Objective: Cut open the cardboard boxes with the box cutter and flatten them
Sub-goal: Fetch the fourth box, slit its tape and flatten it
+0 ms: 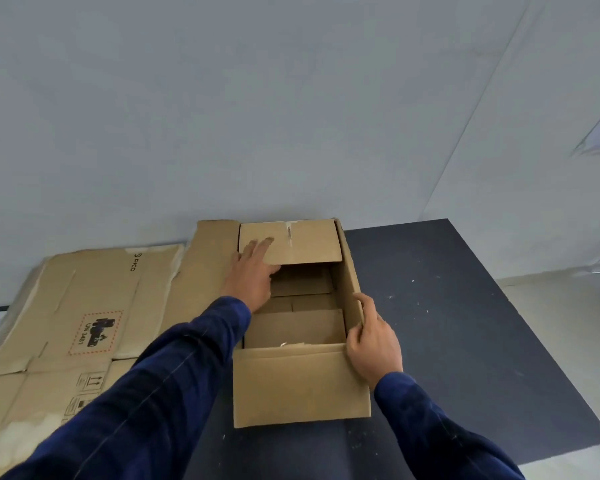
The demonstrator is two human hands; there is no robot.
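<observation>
Both hands are on the open cardboard box (302, 386), which stands on the dark tabletop (447, 323) just right of a spread of already flattened cardboard (94, 306). The left hand (253, 282) reaches to the far flap (309, 244), its fingers laid straight across the flap's top and its thumb at the free edge; whether the thumb hooks underneath cannot be told. The right hand (371, 337) grips the rim of the right wall (349, 278), fingers curled over into the box. The box cutter is not in view.

The step looks like opening out the flaps before collapsing the box. To do it well, the right hand should keep the wall steady, so the box does not slide on the tabletop, while the left folds the far flap up and outward along its crease instead of tearing it. The near inner flap (298, 329) lies folded down inside and needs the same. Any bottom seam that is taped shut wants cutting first; forcing the walls sideways before then would likely buckle the board instead of folding it flat.
</observation>
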